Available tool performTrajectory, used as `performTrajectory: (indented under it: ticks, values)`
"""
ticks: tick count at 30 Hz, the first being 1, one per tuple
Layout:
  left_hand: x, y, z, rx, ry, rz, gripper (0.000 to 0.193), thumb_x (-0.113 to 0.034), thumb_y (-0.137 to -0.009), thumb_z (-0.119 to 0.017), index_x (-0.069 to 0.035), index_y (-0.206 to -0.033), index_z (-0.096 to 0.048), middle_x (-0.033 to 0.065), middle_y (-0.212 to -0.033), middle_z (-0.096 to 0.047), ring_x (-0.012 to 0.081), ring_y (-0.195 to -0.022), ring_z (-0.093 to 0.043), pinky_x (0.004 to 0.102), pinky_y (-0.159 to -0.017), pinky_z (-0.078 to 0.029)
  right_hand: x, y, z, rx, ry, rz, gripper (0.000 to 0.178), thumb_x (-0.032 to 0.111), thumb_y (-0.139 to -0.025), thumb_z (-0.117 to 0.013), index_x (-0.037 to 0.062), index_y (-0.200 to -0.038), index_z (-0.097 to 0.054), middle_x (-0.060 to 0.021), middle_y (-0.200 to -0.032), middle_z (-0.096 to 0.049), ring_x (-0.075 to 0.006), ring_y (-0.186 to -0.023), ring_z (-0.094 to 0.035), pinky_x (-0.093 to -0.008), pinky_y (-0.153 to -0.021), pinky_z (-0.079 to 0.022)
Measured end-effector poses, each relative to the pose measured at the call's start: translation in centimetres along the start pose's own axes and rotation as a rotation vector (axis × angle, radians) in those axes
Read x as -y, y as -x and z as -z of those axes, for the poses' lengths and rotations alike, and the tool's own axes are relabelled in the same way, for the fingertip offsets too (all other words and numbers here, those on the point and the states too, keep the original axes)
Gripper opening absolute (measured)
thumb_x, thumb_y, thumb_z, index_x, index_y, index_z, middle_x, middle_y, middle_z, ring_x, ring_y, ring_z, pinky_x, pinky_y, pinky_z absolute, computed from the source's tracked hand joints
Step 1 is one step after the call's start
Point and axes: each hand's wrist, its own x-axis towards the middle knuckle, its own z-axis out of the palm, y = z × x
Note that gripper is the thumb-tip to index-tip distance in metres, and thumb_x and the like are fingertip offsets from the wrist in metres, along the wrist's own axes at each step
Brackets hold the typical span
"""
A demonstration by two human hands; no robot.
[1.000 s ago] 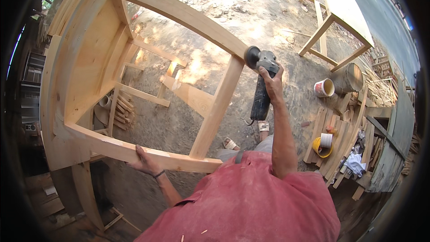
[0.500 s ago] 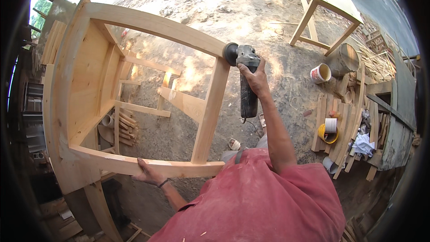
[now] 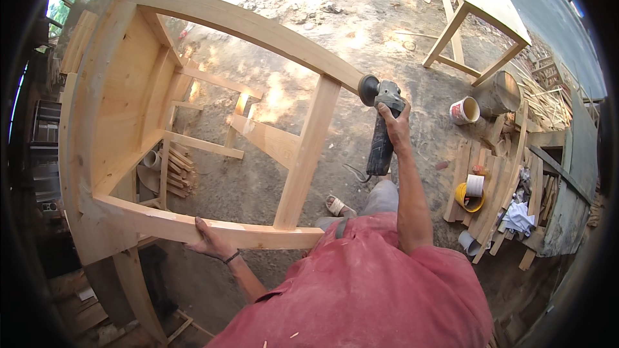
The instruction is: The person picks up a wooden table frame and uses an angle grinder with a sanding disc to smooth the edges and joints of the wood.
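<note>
A pale, unfinished wooden furniture frame [image 3: 307,154] lies in front of me, its long curved rails reaching right from a panelled section on the left. My right hand [image 3: 397,127] is wrapped round a black and grey angle grinder [image 3: 380,148]. The grinder's round disc [image 3: 369,89] is at the right end of the far rail [image 3: 258,24] and appears to touch it. On the near rail [image 3: 155,218], my left hand [image 3: 211,241] is closed round the lower edge, thumb on top. A dark band circles the left wrist.
A wooden table [image 3: 477,16] stands far right. Beside it are a white bucket [image 3: 464,111] and a log stump [image 3: 499,93]. Planks, a yellow roll [image 3: 469,198] and white cloth [image 3: 518,218] lie at right. Scrap wood [image 3: 179,171] sits beneath the frame. A cord trails from the grinder.
My right hand and the grinder have moved right and slightly nearer, sliding from the cross rail joint to the far rail's end. My left hand keeps its hold on the near rail.
</note>
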Motion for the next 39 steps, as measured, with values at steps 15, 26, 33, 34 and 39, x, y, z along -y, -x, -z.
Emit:
performTrajectory:
  ticks: [15, 26, 33, 34, 39]
  values:
    - [-2.4, 0.3, -0.5, -0.021, -0.029, 0.045, 0.07, -0.024, -0.093, -0.072, 0.012, -0.137, -0.03, 0.028, -0.122, -0.051, 0.0301, -0.106, -0.061, 0.0397, -0.088, -0.057, 9.9, 2.0, -7.5, 0.181, -0.004, 0.204, 0.086, 0.041, -0.088, -0.076, 0.0077, -0.148, -0.024, -0.0259, -0.12, -0.063, -0.034, -0.108, -0.066, -0.0419, -0.089, -0.053]
    - [-0.3, 0.0, 0.3, 0.01, 0.073, -0.003, 0.067, -0.018, -0.09, -0.075, 0.01, -0.131, -0.03, 0.0245, -0.119, -0.048, 0.0274, -0.104, -0.061, 0.038, -0.088, -0.06, 23.2, 1.0, -15.6, 0.354, 0.066, 0.407, 0.084, 0.043, -0.087, -0.074, 0.0069, -0.147, -0.027, -0.0281, -0.122, -0.064, -0.038, -0.109, -0.067, -0.042, -0.092, -0.052]
    - [-1.5, 0.2, 0.3, -0.011, 0.0, -0.004, 0.078, -0.018, -0.087, -0.078, 0.008, -0.14, -0.027, 0.0233, -0.126, -0.044, 0.0294, -0.111, -0.057, 0.0407, -0.09, -0.06, 30.8, 0.7, -20.9, 0.432, 0.164, 0.573, 0.091, 0.051, -0.084, -0.075, 0.0034, -0.146, -0.029, -0.0244, -0.121, -0.064, -0.0338, -0.107, -0.067, -0.0405, -0.091, -0.053]
    - [-1.3, 0.1, 0.3, -0.009, 0.022, -0.013, 0.079, -0.018, -0.087, -0.078, 0.008, -0.141, -0.026, 0.0232, -0.127, -0.044, 0.0297, -0.112, -0.056, 0.041, -0.091, -0.06, 31.9, 0.8, -21.6, 0.436, 0.168, 0.58, 0.092, 0.053, -0.083, -0.076, 0.0021, -0.145, -0.031, -0.0229, -0.12, -0.064, -0.0317, -0.107, -0.067, -0.0398, -0.091, -0.053]
    - [-1.4, 0.3, 0.2, -0.043, 0.101, 0.007, 0.078, -0.015, -0.088, -0.077, 0.007, -0.145, -0.028, 0.0235, -0.133, -0.047, 0.0291, -0.116, -0.056, 0.041, -0.094, -0.055, 35.8, 0.9, -24.6, 0.481, 0.203, 0.695, 0.094, 0.049, -0.081, -0.074, 0.0001, -0.146, -0.026, -0.0277, -0.119, -0.064, -0.0374, -0.106, -0.068, -0.0421, -0.089, -0.055]
